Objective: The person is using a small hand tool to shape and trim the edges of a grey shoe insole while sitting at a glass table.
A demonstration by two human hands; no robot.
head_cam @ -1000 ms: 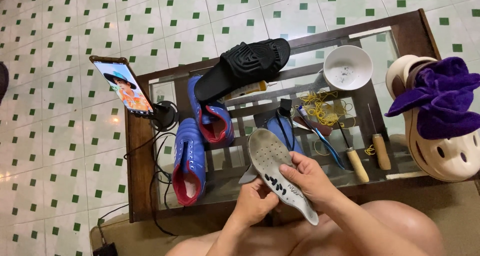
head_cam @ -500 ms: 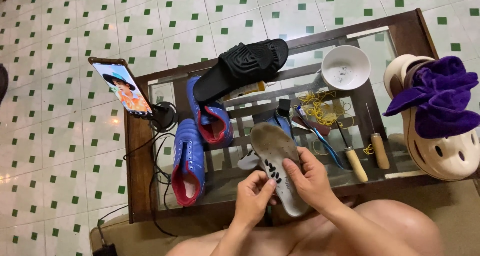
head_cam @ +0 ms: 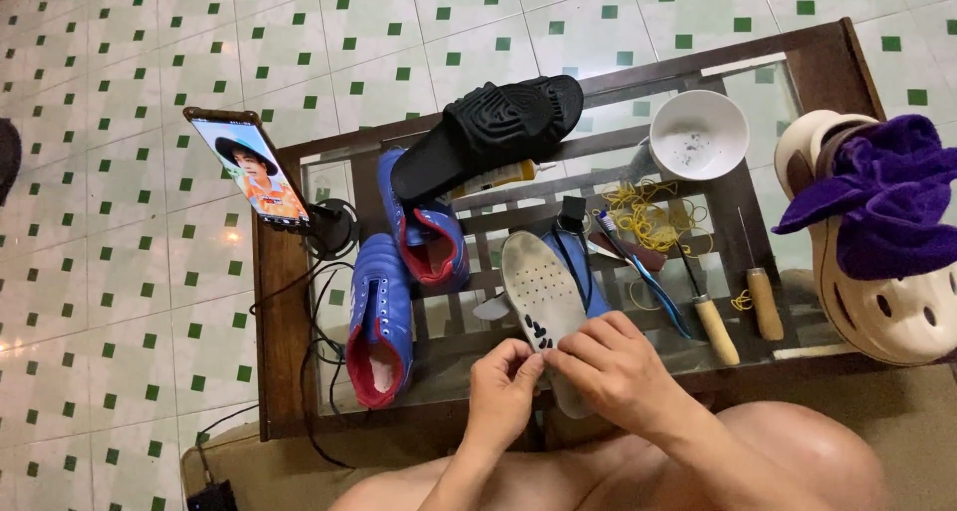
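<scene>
A grey perforated shoe insole (head_cam: 538, 292) with black marks at its near half is held over the glass table (head_cam: 299, 272), toe end pointing away from me. My left hand (head_cam: 503, 386) pinches its left edge and my right hand (head_cam: 608, 366) grips its near end from the right. Under it lies a blue insole (head_cam: 588, 272). Two blue shoes with red lining, one (head_cam: 379, 317) nearer and one (head_cam: 424, 232) farther, lie to the left.
A black slide sandal (head_cam: 488, 132) lies across the table's far side beside a white bowl (head_cam: 698, 134). A toothbrush (head_cam: 643, 277), two wooden-handled awls (head_cam: 763, 297), yellow rubber bands (head_cam: 648, 217), a phone on a stand (head_cam: 254, 172), and beige clogs with purple cloth (head_cam: 877, 232) at right.
The insole has been turned over and swung upright along the table, its pale perforated face now up, and both hands have slid down to its near end.
</scene>
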